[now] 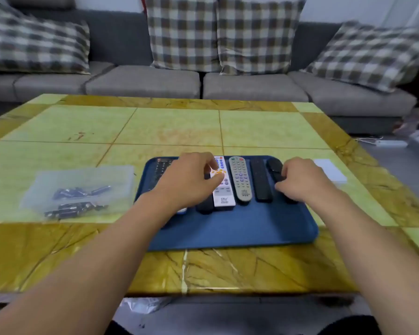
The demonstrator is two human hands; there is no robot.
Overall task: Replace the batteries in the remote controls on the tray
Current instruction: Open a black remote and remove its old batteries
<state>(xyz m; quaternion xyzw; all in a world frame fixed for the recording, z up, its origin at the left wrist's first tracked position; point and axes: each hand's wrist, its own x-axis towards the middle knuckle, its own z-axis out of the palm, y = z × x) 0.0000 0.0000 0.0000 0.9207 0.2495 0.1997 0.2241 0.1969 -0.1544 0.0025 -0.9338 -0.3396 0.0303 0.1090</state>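
A blue tray (240, 228) on the table holds several remotes side by side. My left hand (191, 180) lies over the left-middle ones, its fingers and thumb curled round a black remote (205, 206) beside the white remote (224, 189). My right hand (300, 182) grips the rightmost black remote (275, 165), hiding its near end. Between my hands lie a grey remote (240, 180) and a slim black remote (260, 182). Another dark remote (161, 170) sits at the tray's far left. A clear bag of batteries (80, 189) lies left of the tray.
The tray rests on a yellow-green tiled table (155, 126). A white card (329, 170) lies just right of the tray. Beyond the table stands a grey sofa (143, 83) with checked cushions. A white power strip (390, 143) lies on the floor at the right.
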